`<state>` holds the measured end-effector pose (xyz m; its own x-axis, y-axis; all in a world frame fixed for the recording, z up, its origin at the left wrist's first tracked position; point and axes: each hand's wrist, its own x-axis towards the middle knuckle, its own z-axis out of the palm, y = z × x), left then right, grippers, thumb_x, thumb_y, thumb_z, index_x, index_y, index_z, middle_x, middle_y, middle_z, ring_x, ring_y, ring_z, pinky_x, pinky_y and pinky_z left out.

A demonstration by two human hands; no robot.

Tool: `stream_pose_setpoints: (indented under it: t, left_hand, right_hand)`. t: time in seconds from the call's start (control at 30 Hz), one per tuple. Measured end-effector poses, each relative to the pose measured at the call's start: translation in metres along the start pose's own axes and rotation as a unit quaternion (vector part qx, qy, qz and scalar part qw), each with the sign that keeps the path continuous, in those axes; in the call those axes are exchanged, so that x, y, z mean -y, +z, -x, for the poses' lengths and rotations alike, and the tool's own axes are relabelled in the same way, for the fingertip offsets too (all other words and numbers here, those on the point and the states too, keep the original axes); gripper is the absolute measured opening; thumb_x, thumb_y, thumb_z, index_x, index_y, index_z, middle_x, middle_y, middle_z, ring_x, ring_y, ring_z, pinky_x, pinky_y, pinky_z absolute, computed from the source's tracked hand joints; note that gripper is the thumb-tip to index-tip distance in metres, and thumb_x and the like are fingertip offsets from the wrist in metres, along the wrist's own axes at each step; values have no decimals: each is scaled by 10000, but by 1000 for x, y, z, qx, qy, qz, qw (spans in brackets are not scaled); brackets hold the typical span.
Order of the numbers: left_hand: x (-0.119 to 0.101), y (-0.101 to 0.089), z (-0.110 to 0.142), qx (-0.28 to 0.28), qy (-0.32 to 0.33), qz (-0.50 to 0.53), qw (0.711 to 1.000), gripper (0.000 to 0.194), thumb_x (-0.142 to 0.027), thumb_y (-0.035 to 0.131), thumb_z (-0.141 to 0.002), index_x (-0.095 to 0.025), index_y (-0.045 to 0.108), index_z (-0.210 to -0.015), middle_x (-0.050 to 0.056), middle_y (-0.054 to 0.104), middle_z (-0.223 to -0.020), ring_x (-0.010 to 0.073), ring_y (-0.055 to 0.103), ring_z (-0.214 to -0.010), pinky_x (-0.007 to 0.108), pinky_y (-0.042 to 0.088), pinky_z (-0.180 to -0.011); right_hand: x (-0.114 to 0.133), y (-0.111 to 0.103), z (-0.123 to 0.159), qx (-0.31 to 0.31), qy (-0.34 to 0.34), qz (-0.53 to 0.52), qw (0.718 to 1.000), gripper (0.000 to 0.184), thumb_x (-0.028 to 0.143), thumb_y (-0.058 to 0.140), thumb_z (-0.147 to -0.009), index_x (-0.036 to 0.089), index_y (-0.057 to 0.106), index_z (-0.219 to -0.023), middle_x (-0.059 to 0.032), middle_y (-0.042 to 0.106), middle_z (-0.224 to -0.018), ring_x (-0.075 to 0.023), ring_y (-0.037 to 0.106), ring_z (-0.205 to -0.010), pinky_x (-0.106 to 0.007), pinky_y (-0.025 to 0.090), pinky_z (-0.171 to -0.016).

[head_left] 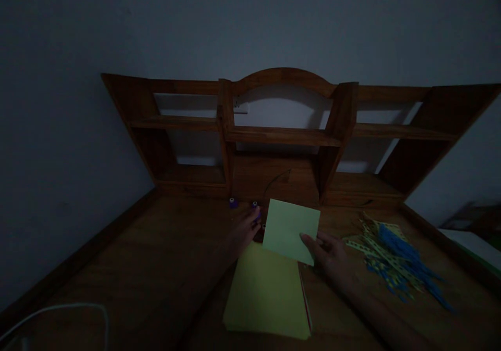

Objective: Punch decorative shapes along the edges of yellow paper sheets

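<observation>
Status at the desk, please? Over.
Right hand holding green sheet. Left hand at purple item, grip unclear. Yellow paper stack nearer; strips apart, to the right.

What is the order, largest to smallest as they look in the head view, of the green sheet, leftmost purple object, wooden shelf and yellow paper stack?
1. Wooden shelf
2. Yellow paper stack
3. Green sheet
4. Leftmost purple object

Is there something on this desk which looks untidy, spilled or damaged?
Yes: on the right of the desk, blue and yellowish strips lie in a tangled heap, some seemingly full of holes. They look untidy compared with the yellow paper stack. I see no spill, though the picture is dark.
</observation>
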<state>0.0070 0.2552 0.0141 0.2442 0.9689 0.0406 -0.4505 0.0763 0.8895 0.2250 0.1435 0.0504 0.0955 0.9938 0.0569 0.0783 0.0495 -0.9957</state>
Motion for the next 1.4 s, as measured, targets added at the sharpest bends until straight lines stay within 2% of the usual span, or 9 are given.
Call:
stream_pose_setpoints:
  t: [0.13,0.2,0.3,0.43,0.67,0.93,1.13,1.23,1.4]
  left_hand:
    - [6,2,-1,27,-24,46,998,293,-299,719,-738,-157,676,-991,83,657,-1047,157,615,-913,267,469,-844]
    - [7,0,-1,45,-24,52,997,336,-294,752,-706,-143,676,-995,81,669,-1013,144,626,-851,251,478,-798]
    - [7,-2,0,42,-34,45,998,374,-340,770,-682,-128,667,-973,81,689,-900,146,645,-751,260,497,-726]
    - [8,-6,-2,37,-25,51,998,393,-323,775,-676,-131,645,-993,82,697,-904,171,669,-801,286,508,-773]
    - [13,-9,-5,27,-14,63,998,412,-280,783,-662,-134,633,-1017,78,704,-949,174,677,-850,298,502,-841]
    - [8,-4,2,56,-23,66,996,393,-284,767,-688,-136,630,-1024,88,705,-957,190,676,-854,330,487,-862]
    - [5,0,5,51,-30,54,997,377,-273,764,-687,-129,630,-1009,84,702,-946,197,672,-853,325,485,-851]
    - [4,1,6,63,-39,31,997,378,-295,762,-687,-138,632,-1005,82,697,-931,187,674,-814,300,502,-785]
    - [2,2,9,72,7,-53,996,385,-362,743,-709,-149,633,-1009,68,680,-906,167,663,-759,277,504,-709]
  right_hand:
    - [-1,0,-2,-16,-33,33,999,371,491,628,-795,131,670,-874,-78,711,-795,-192,625,-636,-266,480,-530]
    - [-2,-1,-3,-16,-43,43,998,378,494,617,-802,131,671,-891,-77,711,-806,-192,623,-647,-264,478,-534]
    - [-2,-2,-2,-19,-53,67,996,388,499,611,-803,129,677,-897,-73,708,-799,-191,617,-646,-259,469,-527]
    - [-2,-2,0,-22,-64,94,993,384,498,601,-812,128,677,-880,-67,704,-778,-183,606,-621,-254,461,-514]
    - [-2,-2,2,-18,-71,99,992,396,497,582,-827,123,672,-925,-91,718,-858,-225,645,-708,-288,505,-574]
    - [-5,-5,2,-14,-77,91,993,389,473,578,-840,152,668,-1040,-85,721,-970,-241,661,-807,-309,529,-647]
    - [-4,-5,2,-27,-101,136,985,382,484,565,-843,152,681,-992,-73,721,-938,-229,655,-778,-291,514,-618]
    - [-5,-5,2,-26,-94,145,985,403,504,557,-839,147,686,-973,-68,726,-881,-226,651,-732,-283,500,-573]
    - [-4,-5,3,-17,-77,143,987,425,532,576,-812,139,696,-922,-74,726,-826,-236,646,-704,-293,497,-562]
